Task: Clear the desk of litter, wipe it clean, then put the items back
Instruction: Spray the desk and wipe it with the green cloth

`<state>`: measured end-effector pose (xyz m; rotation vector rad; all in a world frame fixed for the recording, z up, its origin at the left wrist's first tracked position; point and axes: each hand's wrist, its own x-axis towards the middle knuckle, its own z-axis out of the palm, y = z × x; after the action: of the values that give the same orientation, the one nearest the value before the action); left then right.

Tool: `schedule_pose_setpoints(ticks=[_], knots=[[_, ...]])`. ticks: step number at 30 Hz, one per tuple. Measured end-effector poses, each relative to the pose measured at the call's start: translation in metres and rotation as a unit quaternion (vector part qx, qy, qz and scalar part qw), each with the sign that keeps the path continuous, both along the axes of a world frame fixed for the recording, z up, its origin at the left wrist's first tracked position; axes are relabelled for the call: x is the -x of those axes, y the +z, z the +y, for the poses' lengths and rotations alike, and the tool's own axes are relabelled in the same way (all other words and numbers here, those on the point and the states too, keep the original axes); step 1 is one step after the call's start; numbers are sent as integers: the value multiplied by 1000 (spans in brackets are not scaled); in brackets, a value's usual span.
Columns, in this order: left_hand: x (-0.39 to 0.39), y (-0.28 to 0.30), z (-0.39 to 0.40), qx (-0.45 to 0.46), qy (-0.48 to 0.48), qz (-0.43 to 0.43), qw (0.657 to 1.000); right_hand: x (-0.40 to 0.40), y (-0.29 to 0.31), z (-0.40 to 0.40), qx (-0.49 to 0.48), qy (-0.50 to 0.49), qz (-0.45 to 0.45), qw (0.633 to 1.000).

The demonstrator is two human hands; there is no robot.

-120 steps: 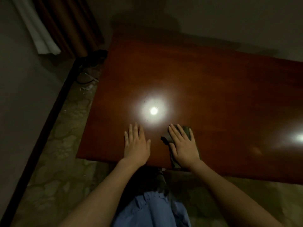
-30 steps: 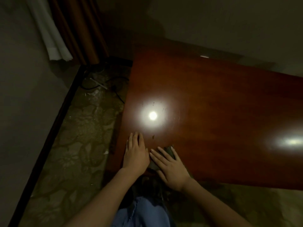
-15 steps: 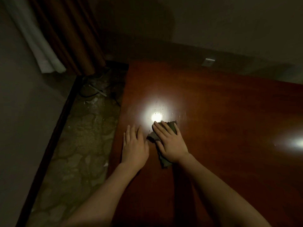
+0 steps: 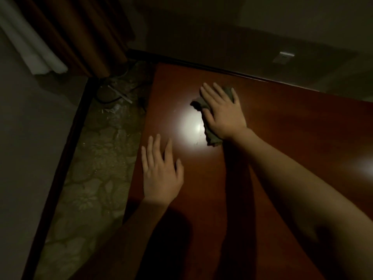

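A: Any bins, trays or boxes showing, and anything sitting in them?

B: No container is showing that I can make out. The reddish-brown desk (image 4: pixel 292 138) is filling the right and near part of the view, and only the hands and a rag are lying on it.

A: Where is the rag lying?

B: The dark grey-green cloth (image 4: pixel 212 136) is lying flat on the desk toward its far left corner. The right hand (image 4: pixel 222 114) is pressing down on it with fingers straight and slightly spread; cloth is poking out past the fingertips, beside the thumb and below the wrist.

A: And the other hand?

B: The left hand (image 4: pixel 161 174) is resting palm down on the bare wood near the desk's left edge, fingers straight and a little apart, holding nothing. It is lying nearer than the right hand and apart from the cloth.

A: What else is around?

B: A bright glare spot (image 4: pixel 191 128) is shining on the wood between the two hands, touching the cloth's left edge. Left of the desk a patterned carpet (image 4: pixel 90 178) is running along a dark skirting strip. At the far left a brown curtain (image 4: pixel 84 33) and a white one (image 4: pixel 30 47) are hanging, with some pale debris (image 4: pixel 115 110) and a cable on the floor below. A wall socket (image 4: pixel 282 57) is showing beyond the desk's far edge.
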<state>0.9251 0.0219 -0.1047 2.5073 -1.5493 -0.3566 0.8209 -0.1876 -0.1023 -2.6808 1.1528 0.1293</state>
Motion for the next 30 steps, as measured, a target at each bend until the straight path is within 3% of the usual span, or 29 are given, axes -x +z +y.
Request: schedule_pose_setpoints(ticks=[5, 9, 15, 30], knots=[[0, -3, -1, 29, 5, -9, 1000, -39, -1, -44, 18, -14, 4, 1000], [-1, 2, 0, 36, 10, 12, 999, -61, 2, -33, 19, -9, 3, 1000], [-15, 16, 20, 54, 13, 116, 992, -44, 9, 62, 6, 56, 13, 998], [-1, 29, 232, -28, 77, 146, 986, 27, 6, 329, 4, 75, 31, 997]])
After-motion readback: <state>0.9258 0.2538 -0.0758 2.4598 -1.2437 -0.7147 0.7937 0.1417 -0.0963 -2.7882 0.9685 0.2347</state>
